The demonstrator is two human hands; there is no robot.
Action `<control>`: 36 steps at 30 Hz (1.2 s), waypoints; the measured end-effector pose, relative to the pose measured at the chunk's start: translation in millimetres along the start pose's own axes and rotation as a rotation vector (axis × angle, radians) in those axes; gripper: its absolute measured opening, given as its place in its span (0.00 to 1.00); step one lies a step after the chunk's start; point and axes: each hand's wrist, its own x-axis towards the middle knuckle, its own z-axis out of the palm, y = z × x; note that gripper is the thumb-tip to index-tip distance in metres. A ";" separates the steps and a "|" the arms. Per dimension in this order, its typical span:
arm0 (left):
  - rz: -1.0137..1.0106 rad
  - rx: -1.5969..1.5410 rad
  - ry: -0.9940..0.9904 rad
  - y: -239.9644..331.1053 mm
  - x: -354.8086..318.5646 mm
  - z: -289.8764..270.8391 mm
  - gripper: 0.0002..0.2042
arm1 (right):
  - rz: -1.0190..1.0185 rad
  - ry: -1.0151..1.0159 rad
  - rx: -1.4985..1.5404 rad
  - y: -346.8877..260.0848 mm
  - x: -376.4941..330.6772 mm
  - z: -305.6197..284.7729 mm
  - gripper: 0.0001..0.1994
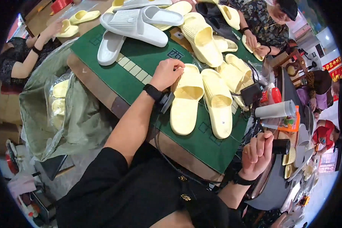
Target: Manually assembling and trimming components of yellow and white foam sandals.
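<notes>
Slipper (183, 116) at left hand (165, 74): toe points away, long axis fore-and-aft.

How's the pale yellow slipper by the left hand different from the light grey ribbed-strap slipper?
The pale yellow slipper points its heel toward the person; the light grey ribbed-strap slipper points right. The left hand is at the yellow one's toe; no hand touches the grey one. Both are open-backed.

Chinese characters (175, 54) mark the green mat (112, 70) and red banners (332, 64).
</notes>
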 end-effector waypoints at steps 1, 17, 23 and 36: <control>0.002 0.005 -0.002 -0.5 0.4 0.1 0.09 | 0.002 -0.001 0.000 -0.2 -0.1 0.0 0.15; -0.017 0.019 -0.010 6.1 -3.5 -1.6 0.09 | 0.154 0.339 -0.247 60.1 -0.6 -20.7 0.14; -0.006 0.029 0.011 2.1 -2.2 -1.8 0.09 | 0.289 0.397 -0.192 87.2 -15.1 -32.8 0.14; -0.016 0.009 0.120 -4.2 2.3 -6.2 0.08 | 0.413 0.400 -0.192 94.0 38.3 -55.0 0.15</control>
